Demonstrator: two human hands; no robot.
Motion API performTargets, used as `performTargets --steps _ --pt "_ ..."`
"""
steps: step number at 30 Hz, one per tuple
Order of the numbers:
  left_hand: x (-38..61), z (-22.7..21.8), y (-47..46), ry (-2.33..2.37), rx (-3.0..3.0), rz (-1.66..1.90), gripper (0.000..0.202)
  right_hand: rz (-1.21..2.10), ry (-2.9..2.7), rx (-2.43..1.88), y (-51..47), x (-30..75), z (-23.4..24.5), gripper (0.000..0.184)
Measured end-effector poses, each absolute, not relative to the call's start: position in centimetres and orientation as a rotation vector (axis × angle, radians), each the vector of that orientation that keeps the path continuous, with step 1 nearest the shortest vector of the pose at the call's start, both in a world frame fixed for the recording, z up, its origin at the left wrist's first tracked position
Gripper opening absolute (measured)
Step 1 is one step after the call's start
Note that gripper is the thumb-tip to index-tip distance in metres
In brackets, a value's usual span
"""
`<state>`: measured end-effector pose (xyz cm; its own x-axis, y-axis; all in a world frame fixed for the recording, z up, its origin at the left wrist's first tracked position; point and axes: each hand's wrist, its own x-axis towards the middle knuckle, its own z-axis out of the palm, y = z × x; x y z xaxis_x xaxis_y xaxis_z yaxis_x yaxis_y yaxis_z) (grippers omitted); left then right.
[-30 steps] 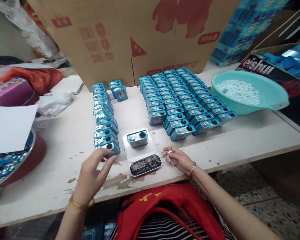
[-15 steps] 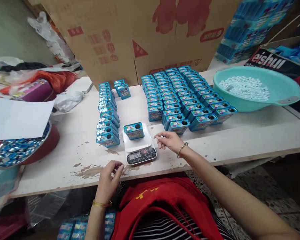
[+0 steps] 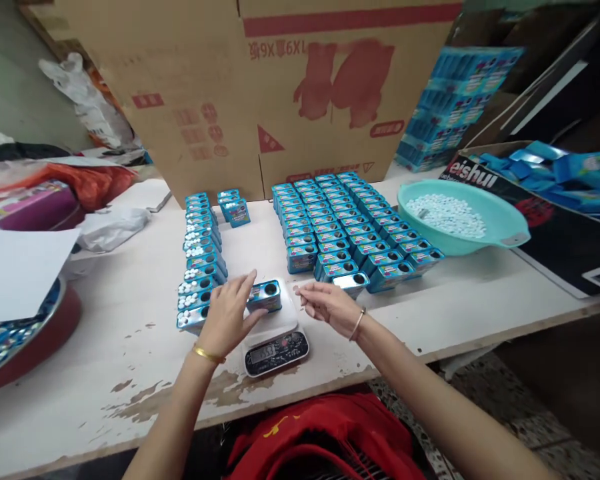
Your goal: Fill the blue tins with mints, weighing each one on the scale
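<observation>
A blue tin [image 3: 271, 297] with a round hole in its top stands on the white plate of a digital kitchen scale [image 3: 277, 353]. My left hand [image 3: 230, 313] is at the tin's left end, its thumb in front and its fingers spread behind; whether it touches the tin I cannot tell. To the right of the scale, my right hand [image 3: 330, 305] is closed in a pinch, with small white tablets at the fingertips, mostly hidden. Left of the scale runs a row of blue tins [image 3: 200, 273] with white tablets lying on their tops.
Several rows of blue tins [image 3: 333, 230] stand to the right. Beyond them is a turquoise basin [image 3: 500, 220] of white tablets. A large cardboard box [image 3: 220, 87] closes off the back. At the left, a paper sheet [image 3: 20, 273] covers part of a red bowl [image 3: 55, 340].
My left hand has moved from the table's front edge up to the tin on the scale, its fingers spreading. My right hand stays pinched near the scale. The camera view has tilted up.
</observation>
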<state>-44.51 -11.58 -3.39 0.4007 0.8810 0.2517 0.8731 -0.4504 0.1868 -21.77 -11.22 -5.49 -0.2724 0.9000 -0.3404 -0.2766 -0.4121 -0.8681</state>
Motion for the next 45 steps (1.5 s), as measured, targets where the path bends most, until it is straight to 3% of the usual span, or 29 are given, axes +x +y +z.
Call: performTargets --steps 4,8,12,17,20,24,27,29,34,37,45 --pt "-44.5 -4.4 -9.0 1.56 2.419 0.363 0.068 1.729 -0.927 -1.165 -12.7 -21.2 -7.0 0.041" --pt "-45.0 -5.1 -9.4 1.51 2.26 0.563 0.068 1.22 -1.517 -1.203 -11.9 -23.3 -4.4 0.023" --pt "-45.4 -5.6 -10.4 1.489 2.249 0.65 0.059 0.781 -2.17 -1.296 -10.2 -27.1 -1.7 0.023" --pt "-45.5 -5.6 -10.3 1.432 2.289 0.694 0.037 0.61 -2.414 -1.277 -9.4 -29.7 -1.7 0.026" --pt "-44.4 -4.8 -9.5 1.39 2.363 0.683 0.021 0.724 -2.149 -1.211 -9.7 -28.2 -1.8 0.022" --pt "-40.7 -3.9 -7.0 1.285 2.479 0.702 0.027 1.2 -1.381 -1.091 -11.2 -23.8 -3.0 0.021" --pt "-37.5 -4.6 -4.3 1.251 2.546 0.712 0.031 1.643 -0.829 -1.098 -12.6 -20.8 -5.8 0.032" --pt "-36.1 -5.5 -2.7 1.322 2.624 0.63 0.031 1.771 -0.591 -1.128 -13.6 -19.6 -8.0 0.037" --pt "-36.0 -7.4 -1.5 1.462 2.729 0.447 0.032 1.862 -0.426 -1.172 -15.5 -19.2 -11.8 0.04" --pt "-37.6 -7.0 0.1 1.451 2.737 0.56 0.046 1.893 -0.381 -1.165 -16.0 -19.7 -12.5 0.038" --pt "-44.3 -3.9 15.5 2.202 2.516 0.276 0.042 1.984 -0.263 -1.094 -15.9 -20.2 -13.8 0.04"
